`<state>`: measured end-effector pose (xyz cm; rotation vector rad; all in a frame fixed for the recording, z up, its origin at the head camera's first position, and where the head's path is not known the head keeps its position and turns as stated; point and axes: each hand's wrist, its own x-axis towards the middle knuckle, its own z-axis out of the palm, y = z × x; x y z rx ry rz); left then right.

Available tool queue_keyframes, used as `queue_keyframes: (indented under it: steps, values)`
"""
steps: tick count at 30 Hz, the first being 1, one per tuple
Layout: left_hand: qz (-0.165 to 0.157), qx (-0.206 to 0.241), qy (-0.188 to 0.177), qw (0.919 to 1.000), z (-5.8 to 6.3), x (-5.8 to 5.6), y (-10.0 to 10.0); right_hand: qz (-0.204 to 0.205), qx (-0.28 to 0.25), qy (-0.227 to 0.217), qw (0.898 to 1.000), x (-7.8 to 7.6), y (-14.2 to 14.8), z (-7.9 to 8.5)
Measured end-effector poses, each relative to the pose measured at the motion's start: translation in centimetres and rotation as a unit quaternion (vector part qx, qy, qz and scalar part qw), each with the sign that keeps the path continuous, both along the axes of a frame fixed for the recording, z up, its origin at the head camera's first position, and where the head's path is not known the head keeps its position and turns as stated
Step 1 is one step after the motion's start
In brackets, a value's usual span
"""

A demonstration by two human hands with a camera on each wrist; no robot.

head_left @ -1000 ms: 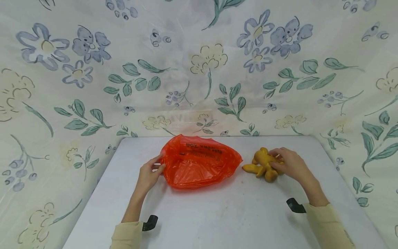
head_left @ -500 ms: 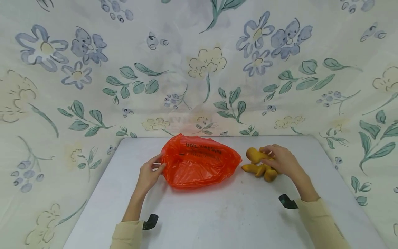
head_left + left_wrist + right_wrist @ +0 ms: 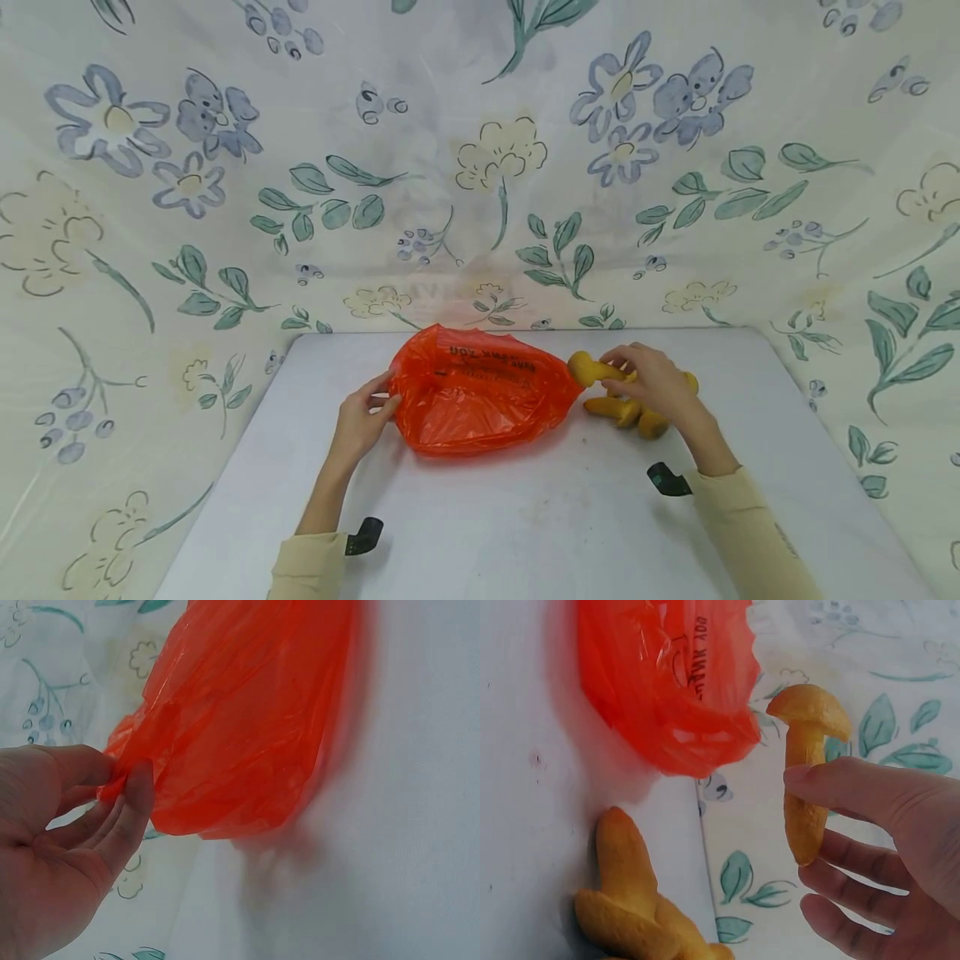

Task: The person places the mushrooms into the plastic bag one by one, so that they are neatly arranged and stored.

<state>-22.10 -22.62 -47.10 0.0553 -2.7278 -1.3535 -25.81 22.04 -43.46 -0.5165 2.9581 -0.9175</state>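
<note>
A thin red plastic bag [image 3: 480,400] with dark print lies on its side, its mouth spread wide. My left hand [image 3: 363,421] pinches the left edge of the bag; in the left wrist view the thumb and fingers grip a fold of red plastic [image 3: 124,769]. In my right hand [image 3: 656,379] is a yellow-brown mushroom [image 3: 806,750], held by its stem between thumb and fingers, cap toward the bag. That cap overlaps the bag's right tip in the head view. Under and beside the right hand lie several more mushrooms [image 3: 615,408], partly hidden by it.
Both things rest on a white table [image 3: 525,533]. A flowered cloth [image 3: 480,183] hangs behind and at both sides. Black wrist-camera mounts [image 3: 365,536] stick out from the cuffs of both sleeves.
The right hand has picked a mushroom off the pile, lifted it and carried it left toward the bag. The left hand and the bag have stayed nearly still.
</note>
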Motion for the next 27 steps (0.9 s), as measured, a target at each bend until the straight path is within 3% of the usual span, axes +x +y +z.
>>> queue_keyframes:
  steps: [7,16,27]
  values:
    - [0.008,-0.001,-0.011,0.9999,-0.3,0.6,0.2,0.020,-0.007,0.004,1.000,0.0,-1.5,0.0]
    - [0.005,-0.008,0.013,0.9999,-0.3,1.4,0.4,0.044,0.006,0.012,0.999,-0.6,-3.3,-0.3]
    - [0.013,-0.004,0.012,0.9998,-0.9,2.1,0.6,0.066,0.001,0.001,0.998,-0.6,-6.1,-0.8]
